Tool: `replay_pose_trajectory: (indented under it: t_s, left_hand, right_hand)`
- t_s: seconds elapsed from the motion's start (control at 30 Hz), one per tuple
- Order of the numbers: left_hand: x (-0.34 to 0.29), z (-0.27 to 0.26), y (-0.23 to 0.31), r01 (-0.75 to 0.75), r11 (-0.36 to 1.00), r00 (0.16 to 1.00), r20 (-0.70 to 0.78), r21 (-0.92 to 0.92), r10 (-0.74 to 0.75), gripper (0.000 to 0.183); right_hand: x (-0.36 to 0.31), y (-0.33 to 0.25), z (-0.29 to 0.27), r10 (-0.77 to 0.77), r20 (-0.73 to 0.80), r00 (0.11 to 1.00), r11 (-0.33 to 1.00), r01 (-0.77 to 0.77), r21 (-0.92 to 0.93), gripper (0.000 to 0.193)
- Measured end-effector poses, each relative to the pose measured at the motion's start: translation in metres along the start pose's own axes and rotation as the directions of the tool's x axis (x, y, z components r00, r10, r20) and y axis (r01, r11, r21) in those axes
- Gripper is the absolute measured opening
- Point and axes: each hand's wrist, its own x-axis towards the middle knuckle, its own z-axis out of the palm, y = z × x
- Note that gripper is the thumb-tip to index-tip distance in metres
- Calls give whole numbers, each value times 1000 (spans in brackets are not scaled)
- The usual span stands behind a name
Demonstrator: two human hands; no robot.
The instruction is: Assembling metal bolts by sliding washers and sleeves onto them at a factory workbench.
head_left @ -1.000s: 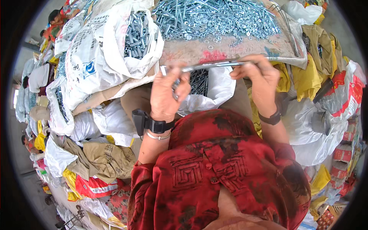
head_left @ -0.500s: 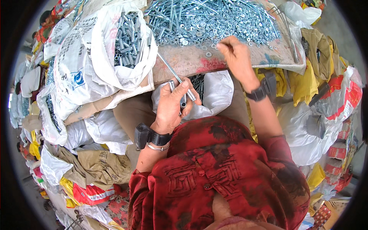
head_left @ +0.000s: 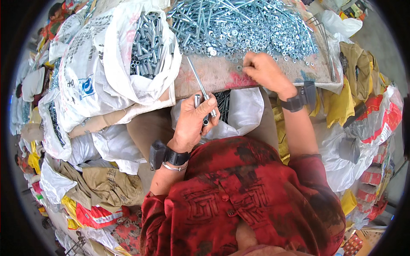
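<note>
My left hand (head_left: 192, 119) is closed around a long, thin metal rod (head_left: 196, 76) and short, shiny metal tubes (head_left: 197, 100). The rod slants up and away toward the table edge, and the tubes stick out between thumb and fingers. At the near border of a heap of loose washers (head_left: 256, 40), my right hand (head_left: 268, 73) has its thumb and fingers pinched together. Whatever may be between those fingertips is hidden. A few single washers lie on the board close to them.
A white woven sack (head_left: 96, 64) stands rolled open at left, full of metal tubes (head_left: 147, 45). Long rods (head_left: 209, 17) lie behind the washers on the stained board (head_left: 192, 81). An open white bag (head_left: 247, 106) with dark metal parts sits between my knees. Sacks crowd both sides.
My right hand has drawn slightly nearer to me, its fingers more curled. The rod in my left hand now stands a little steeper. The whole view has shifted slightly.
</note>
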Motion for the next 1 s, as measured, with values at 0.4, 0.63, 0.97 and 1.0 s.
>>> replay_pose_trajectory:
  t_s: [0.4,0.63,0.97,1.0]
  left_hand:
    - [-16,-6,18,2,994,993,-119,107,11,18]
    - [-17,2,13,-16,870,997,-59,493,52,13]
    - [-20,2,-3,-222,155,946,174,963,272,24]
    - [-21,5,1,-236,123,945,199,964,259,25]
  right_hand:
    - [7,-18,11,-6,27,1000,963,13,-271,22]
    - [8,-19,8,-63,120,991,975,87,-204,22]
    - [-42,-68,-24,126,131,983,458,-174,872,8]
    - [-46,-71,-26,106,134,985,449,-168,878,8]
